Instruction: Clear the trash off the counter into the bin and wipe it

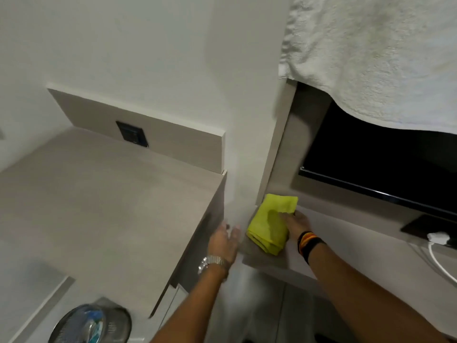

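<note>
Cloth: folded yellow cloth lies on lower shelf at its left end, against white wall column.
R hand: right hand rests on cloth's right edge; fingertips partly hidden in cloth fold, so can't tell if pinching or just pressing flat.
L hand: left hand spread, holds nothing, blurred, beside counter edge.
Bin: bin bottom left, cut off by frame; contents blurry.
Screen: dark screen half covered by white towel.
</note>
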`<state>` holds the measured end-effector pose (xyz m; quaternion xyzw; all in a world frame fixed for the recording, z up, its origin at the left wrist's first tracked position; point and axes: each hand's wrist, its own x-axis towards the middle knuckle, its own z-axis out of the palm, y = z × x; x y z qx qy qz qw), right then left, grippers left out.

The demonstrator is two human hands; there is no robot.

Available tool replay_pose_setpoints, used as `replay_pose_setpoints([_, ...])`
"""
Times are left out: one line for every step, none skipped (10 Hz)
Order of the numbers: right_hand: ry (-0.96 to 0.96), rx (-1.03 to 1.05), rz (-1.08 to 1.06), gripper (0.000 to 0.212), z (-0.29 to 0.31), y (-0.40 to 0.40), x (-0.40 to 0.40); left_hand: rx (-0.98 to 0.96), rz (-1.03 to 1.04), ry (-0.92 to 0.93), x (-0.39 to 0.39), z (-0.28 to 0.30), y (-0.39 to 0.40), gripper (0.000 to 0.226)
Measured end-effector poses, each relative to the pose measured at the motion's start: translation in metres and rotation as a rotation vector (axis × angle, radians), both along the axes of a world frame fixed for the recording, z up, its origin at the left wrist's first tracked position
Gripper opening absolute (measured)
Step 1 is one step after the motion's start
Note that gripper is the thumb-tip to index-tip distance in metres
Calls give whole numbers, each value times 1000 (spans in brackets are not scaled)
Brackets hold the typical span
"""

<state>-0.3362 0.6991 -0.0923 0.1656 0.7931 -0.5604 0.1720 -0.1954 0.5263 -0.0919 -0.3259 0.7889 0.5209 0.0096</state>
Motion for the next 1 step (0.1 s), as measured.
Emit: replay_pose_setpoints([69, 125, 24, 38, 1, 8, -4, -286, 51, 67, 6, 12, -45, 67])
